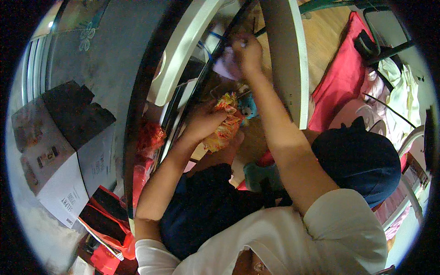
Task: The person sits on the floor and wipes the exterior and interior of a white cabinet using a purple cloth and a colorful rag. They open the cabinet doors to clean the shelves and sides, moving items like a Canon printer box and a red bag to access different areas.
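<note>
My left hand (pixel 206 122), low between the desk parts, grips a crumpled orange and yellow patterned wrapper or cloth (pixel 224 132). Farther up, my right hand (pixel 248 56) is blurred, with its fingers closed around a pale purple thing (pixel 227 65), perhaps paper or cloth; its exact kind is unclear. Just right of the patterned bundle, a small light-blue plush-like thing (pixel 248 107) shows beside my right forearm.
White panels stand left (pixel 189 44) and right (pixel 292 62) of my hands. A Canon printer box (pixel 65 192) and a red bag (pixel 110 220) lie at the left. Pink fabric (pixel 343 75) and pale clothes (pixel 400 89) are at the right. Blue cables (pixel 206 51) run near the left panel.
</note>
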A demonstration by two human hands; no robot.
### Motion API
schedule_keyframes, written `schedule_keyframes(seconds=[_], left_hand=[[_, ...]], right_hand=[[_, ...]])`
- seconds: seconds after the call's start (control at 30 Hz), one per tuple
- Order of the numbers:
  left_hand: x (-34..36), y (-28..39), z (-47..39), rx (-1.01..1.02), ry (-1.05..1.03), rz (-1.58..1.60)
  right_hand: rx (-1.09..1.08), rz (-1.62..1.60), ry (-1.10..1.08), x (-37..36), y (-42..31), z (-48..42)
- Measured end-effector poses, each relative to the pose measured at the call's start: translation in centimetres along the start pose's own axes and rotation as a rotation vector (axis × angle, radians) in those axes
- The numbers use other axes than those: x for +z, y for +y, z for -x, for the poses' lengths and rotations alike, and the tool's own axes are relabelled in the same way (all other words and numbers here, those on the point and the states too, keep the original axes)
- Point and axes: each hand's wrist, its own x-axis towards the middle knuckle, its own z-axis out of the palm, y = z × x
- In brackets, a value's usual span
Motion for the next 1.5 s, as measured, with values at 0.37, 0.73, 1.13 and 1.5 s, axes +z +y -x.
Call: schedule_keyframes(seconds=[0.37,0.73,1.13,1.5], left_hand=[[1.0,2.1,-0.1,-0.006,-0.007,-0.105],[0.3,0.1,-0.2,0.001,0.051,-0.173],[0.2,4.1,0.1,0.009,-0.144,0.209],[2.1,12.5,0.9,0.705,-0.513,0.165]], right_hand=[[0.157,0.702,0.039,1.5,16.4,-2.3],[0.001,0.243,0.104,2.8,14.7,-0.2],[-0.019,0.492,-0.761,0.9,4.7,-0.6],[-0.081,0.156,-0.181,1.3,-4.7,-3.4]])
